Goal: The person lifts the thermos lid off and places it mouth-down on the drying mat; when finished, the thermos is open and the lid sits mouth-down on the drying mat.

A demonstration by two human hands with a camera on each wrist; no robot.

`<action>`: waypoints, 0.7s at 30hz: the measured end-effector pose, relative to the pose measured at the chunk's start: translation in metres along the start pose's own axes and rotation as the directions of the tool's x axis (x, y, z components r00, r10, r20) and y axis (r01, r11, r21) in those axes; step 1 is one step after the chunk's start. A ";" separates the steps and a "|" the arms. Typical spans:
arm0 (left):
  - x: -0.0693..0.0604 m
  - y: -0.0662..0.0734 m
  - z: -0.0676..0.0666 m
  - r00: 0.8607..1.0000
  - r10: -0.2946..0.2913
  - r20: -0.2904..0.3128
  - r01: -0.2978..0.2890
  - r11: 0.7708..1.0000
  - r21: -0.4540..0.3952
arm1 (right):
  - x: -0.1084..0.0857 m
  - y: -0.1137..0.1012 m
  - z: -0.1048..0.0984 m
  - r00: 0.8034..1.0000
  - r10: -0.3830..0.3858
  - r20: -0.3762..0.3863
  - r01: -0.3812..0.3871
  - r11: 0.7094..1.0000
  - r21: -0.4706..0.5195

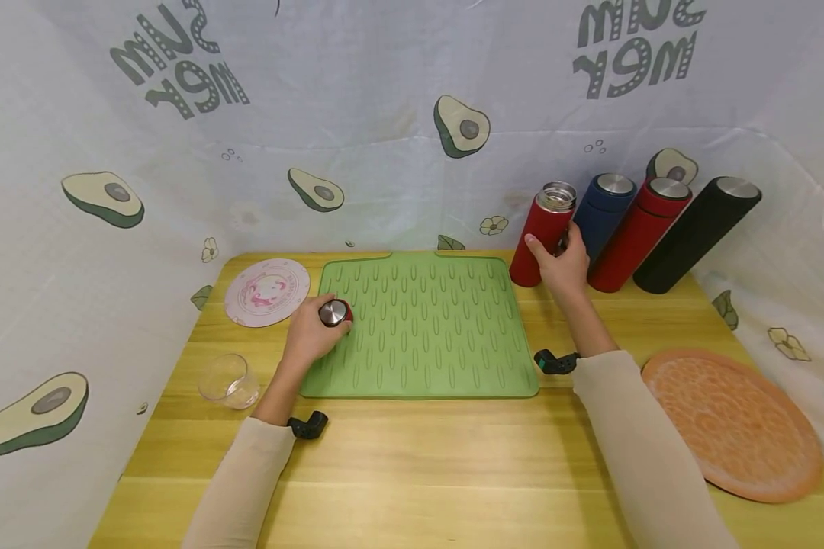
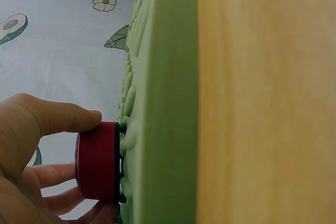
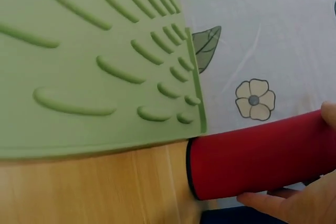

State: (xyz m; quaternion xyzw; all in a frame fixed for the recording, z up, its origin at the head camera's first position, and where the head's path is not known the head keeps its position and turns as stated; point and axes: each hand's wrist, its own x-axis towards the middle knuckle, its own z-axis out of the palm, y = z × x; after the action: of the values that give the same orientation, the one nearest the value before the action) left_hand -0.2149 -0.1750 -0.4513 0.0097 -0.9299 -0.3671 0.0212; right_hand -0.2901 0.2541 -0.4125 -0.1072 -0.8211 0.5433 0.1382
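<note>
A red lid with a steel top rests on the left part of the green ridged mat. My left hand grips its rim; the left wrist view shows thumb and fingers around the red side of the lid. At the mat's back right corner, a lidless red bottle stands upright on the table with its steel mouth uncovered. My right hand holds it around the body, and in the right wrist view the base of the red bottle is beside the mat's corner.
Right of the held bottle stand a blue bottle, a closed red bottle and a black bottle. A round orange mat lies at the right. At the left are a pink-white round mat and a clear glass.
</note>
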 end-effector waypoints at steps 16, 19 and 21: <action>-0.002 -0.003 -0.001 0.996 0.075 -0.054 -0.075 0.997 0.010 | -0.017 -0.010 -0.035 0.952 -0.181 -0.248 0.146 0.977 -0.154; -0.002 -0.001 -0.002 0.993 0.097 -0.067 -0.097 0.995 0.005 | -0.015 -0.012 -0.044 0.932 -0.214 -0.292 0.170 0.971 -0.168; -0.001 0.000 -0.002 0.990 0.114 -0.078 -0.114 0.993 0.000 | -0.013 -0.013 -0.049 0.923 -0.226 -0.312 0.179 0.969 -0.173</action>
State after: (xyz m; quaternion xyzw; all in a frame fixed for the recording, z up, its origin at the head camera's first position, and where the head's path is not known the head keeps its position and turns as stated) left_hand -0.2135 -0.1758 -0.4498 -0.0291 -0.9266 -0.3665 0.0786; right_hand -0.2618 0.2874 -0.3834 -0.1205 -0.8296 0.4409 0.3208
